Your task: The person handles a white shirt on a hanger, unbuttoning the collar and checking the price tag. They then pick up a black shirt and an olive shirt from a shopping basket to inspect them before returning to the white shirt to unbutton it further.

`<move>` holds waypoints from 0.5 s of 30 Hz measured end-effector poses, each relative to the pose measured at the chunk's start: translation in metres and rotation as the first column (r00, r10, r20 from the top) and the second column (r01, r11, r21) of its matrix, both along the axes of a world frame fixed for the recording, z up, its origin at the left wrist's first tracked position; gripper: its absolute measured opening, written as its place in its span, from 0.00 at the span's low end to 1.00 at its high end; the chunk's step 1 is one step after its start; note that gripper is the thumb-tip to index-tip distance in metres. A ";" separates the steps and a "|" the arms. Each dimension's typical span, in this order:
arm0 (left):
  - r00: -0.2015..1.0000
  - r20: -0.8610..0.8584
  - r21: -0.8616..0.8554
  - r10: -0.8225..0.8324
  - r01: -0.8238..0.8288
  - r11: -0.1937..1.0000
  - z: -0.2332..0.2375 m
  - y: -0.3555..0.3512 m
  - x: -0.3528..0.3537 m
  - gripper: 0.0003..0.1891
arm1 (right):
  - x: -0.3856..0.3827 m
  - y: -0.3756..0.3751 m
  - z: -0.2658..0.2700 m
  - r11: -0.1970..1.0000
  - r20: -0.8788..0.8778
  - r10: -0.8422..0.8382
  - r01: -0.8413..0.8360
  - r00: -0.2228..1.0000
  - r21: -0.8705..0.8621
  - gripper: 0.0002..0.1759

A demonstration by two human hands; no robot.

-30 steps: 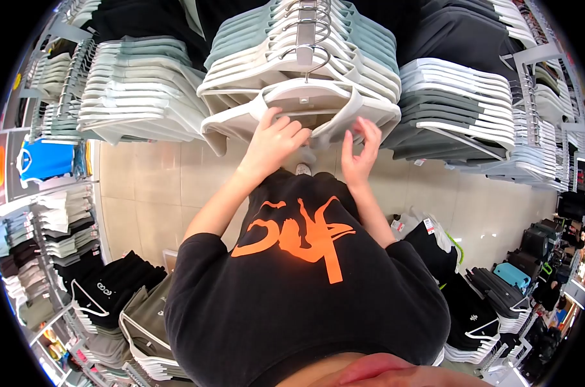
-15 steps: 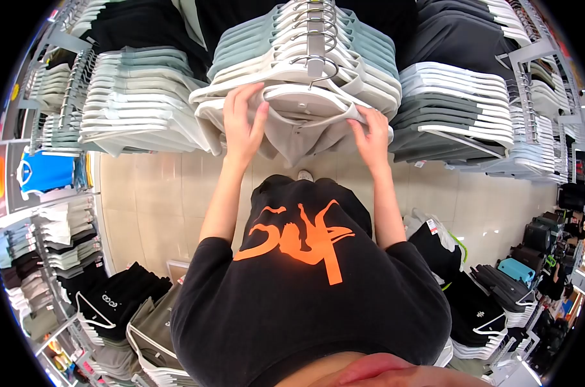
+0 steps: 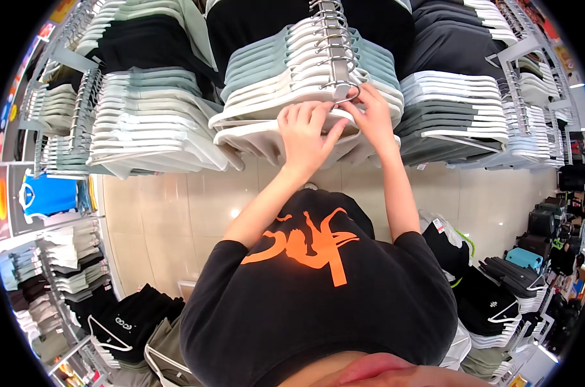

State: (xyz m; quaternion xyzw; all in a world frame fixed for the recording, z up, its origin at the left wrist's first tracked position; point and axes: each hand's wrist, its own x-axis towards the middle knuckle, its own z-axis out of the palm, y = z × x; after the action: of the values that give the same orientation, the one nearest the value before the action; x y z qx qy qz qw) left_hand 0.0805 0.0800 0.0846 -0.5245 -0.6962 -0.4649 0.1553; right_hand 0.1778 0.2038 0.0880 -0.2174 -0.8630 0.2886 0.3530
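A beige collared shirt [image 3: 247, 138] hangs on a white hanger at the front of a rack of shirts. My left hand [image 3: 305, 132] is closed on its collar, with the fingers over the neck and the thumb toward the middle. Close beside it, my right hand [image 3: 373, 119] pinches the metal hanger hook [image 3: 345, 98] near the end of the rail. The two hands almost touch and cover most of the collar and the hanger's middle. Right behind hang several white and pale green shirts [image 3: 260, 64] on the same rail.
Grey-white shirts [image 3: 144, 122] hang to the left, and dark grey ones [image 3: 460, 116] to the right. Tiled floor [image 3: 176, 213] shows below the racks. Black garments [image 3: 134, 316] hang behind me at the left, others [image 3: 479, 303] at the right. A blue top [image 3: 47, 193] hangs far left.
Both hands have left the two sides of the collar and come together at its middle, near the hook. My right hand now holds the hook. The view has shifted slightly.
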 end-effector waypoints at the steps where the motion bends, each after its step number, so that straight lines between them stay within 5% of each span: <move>1: 1.000 -0.009 0.016 0.017 -0.017 1.000 0.000 0.000 0.001 0.13 | 0.000 0.001 -0.005 0.999 -0.008 0.003 -0.003 1.000 -0.047 0.13; 3: 1.000 0.007 -0.004 0.006 -0.006 1.000 -0.001 -0.001 -0.002 0.11 | 0.002 -0.003 -0.001 0.981 0.032 -0.010 0.016 0.999 -0.193 0.11; 6: 0.999 0.013 -0.006 -0.030 0.030 1.000 0.001 -0.001 -0.005 0.08 | 0.007 -0.004 -0.010 0.949 -0.136 -0.100 0.054 0.986 -0.310 0.10; 8: 0.999 0.002 0.008 -0.047 0.047 0.999 0.002 0.001 -0.008 0.07 | 0.020 -0.001 0.004 0.964 -0.096 -0.178 0.154 0.979 -0.217 0.08; 10: 0.998 -0.018 0.030 -0.055 0.055 0.998 -0.001 0.005 -0.010 0.06 | 0.036 0.003 0.023 0.913 -0.131 -0.332 0.353 0.934 0.204 0.08; 14: 0.997 -0.031 0.041 -0.070 0.071 0.997 -0.002 0.011 -0.014 0.06 | 0.096 0.003 0.066 0.862 -0.196 -0.491 0.506 0.849 0.035 0.09; 15: 0.997 -0.037 0.049 -0.069 0.071 0.996 -0.003 0.012 -0.016 0.07 | 0.116 -0.001 0.070 0.804 -0.239 -0.535 0.576 0.810 0.150 0.09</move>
State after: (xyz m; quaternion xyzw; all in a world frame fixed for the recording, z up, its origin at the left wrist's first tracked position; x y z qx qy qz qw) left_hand 0.0649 0.0924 0.0812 -0.5527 -0.6627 -0.4779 0.1643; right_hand 0.2939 0.2032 0.1580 -0.3940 -0.7502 0.0959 0.5222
